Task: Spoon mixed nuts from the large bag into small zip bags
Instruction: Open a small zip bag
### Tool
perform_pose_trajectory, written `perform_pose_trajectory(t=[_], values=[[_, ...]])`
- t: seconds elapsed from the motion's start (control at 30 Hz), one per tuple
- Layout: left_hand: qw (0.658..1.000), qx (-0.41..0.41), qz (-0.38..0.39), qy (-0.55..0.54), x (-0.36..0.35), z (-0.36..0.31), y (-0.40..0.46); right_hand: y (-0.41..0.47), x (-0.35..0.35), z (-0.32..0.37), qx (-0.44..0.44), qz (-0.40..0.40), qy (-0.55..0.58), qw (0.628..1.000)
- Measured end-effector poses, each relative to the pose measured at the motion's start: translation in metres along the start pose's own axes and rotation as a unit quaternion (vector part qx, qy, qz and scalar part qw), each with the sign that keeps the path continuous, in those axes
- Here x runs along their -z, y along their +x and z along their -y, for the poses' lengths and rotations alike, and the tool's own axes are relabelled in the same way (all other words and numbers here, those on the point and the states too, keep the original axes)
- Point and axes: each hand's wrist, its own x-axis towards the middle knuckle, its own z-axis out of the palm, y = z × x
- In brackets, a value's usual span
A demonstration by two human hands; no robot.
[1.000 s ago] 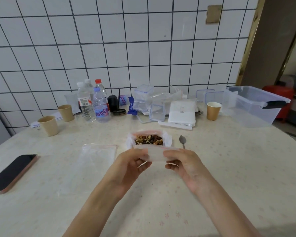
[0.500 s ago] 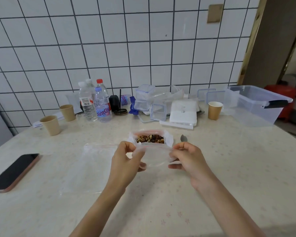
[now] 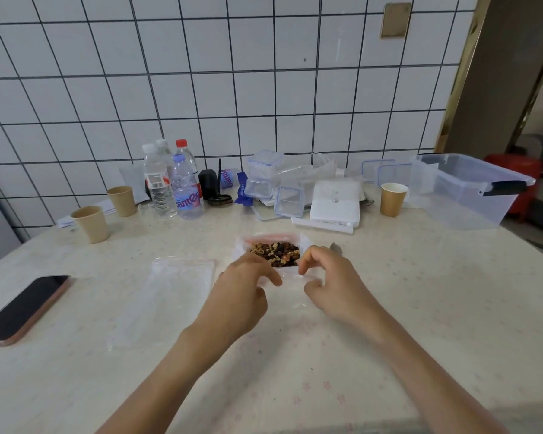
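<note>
Both hands [image 3: 242, 296] [image 3: 333, 286] carried small zip bag [image 3: 290, 278] forward, lower.

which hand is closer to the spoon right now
Right. The right hand sits just in front of the spoon, its knuckles hiding most of it. The left hand is farther off, on the other side of the small zip bag.

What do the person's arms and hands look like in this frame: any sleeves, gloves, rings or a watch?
Both forearms are bare as far as the bottom edge of the frame; no sleeve shows. The left hand and right hand wear no gloves. No ring, watch, bracelet or marking is visible on either hand or wrist. Whether the nails are painted is too small to tell.
</note>
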Motion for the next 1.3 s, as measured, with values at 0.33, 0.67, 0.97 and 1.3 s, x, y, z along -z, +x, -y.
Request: perform_pose_trajectory(t=[0.33, 0.67, 0.97, 1.3], values=[[0.988, 0.004, 0.116, 0.105, -0.007, 0.008, 0.006, 0.004, -0.011, -0.005, 0.008, 0.136, -0.19, 0.972], [0.967, 0.018, 0.215, 0.133, -0.013, 0.035, 0.017, 0.007, -0.021, -0.018, -0.051, 0.187, -0.269, 0.943], [0.983, 0.041, 0.181, -0.001, -0.027, 0.069, 0.008, 0.005, -0.026, -0.066, 0.0, 0.112, -0.124, 0.986], [0.968, 0.129, 0.058, -0.206, -0.031, 0.07, -0.003, 0.008, -0.023, -0.076, -0.028, 0.064, 0.103, 0.992]])
